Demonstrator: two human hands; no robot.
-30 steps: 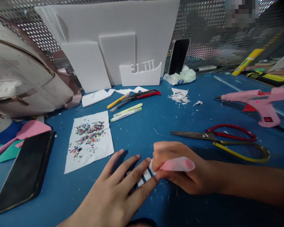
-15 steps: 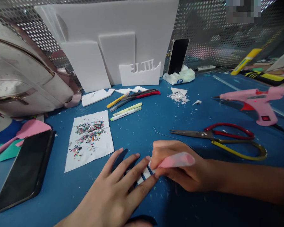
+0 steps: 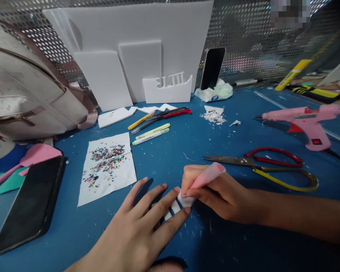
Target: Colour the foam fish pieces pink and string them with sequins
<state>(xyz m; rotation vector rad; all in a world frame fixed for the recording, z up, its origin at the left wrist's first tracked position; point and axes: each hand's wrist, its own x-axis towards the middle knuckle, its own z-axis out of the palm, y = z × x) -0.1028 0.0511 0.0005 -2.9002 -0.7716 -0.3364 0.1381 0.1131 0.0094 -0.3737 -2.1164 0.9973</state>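
My left hand (image 3: 143, 226) lies flat on the blue table with its fingers spread, pressing down a small white foam piece (image 3: 175, 206) that shows between the fingertips. My right hand (image 3: 215, 194) is closed around a pink knife-like tool (image 3: 208, 175). The tool's tip meets the right end of the foam piece, and its handle points up and to the right. Most of the foam piece is hidden under my fingers.
Red-and-yellow scissors (image 3: 268, 168) lie right of my hands, a pink glue gun (image 3: 306, 121) beyond them. A white sheet with coloured bits (image 3: 106, 168), pens (image 3: 151, 134), a dark tablet (image 3: 25, 206), foam boards (image 3: 138, 56), a propped phone (image 3: 212, 68) and a bag (image 3: 25, 87) surround the workspace.
The pink tool in my right hand has tilted up from nearly flat to a steeper angle. My left hand has stayed put on the foam piece.
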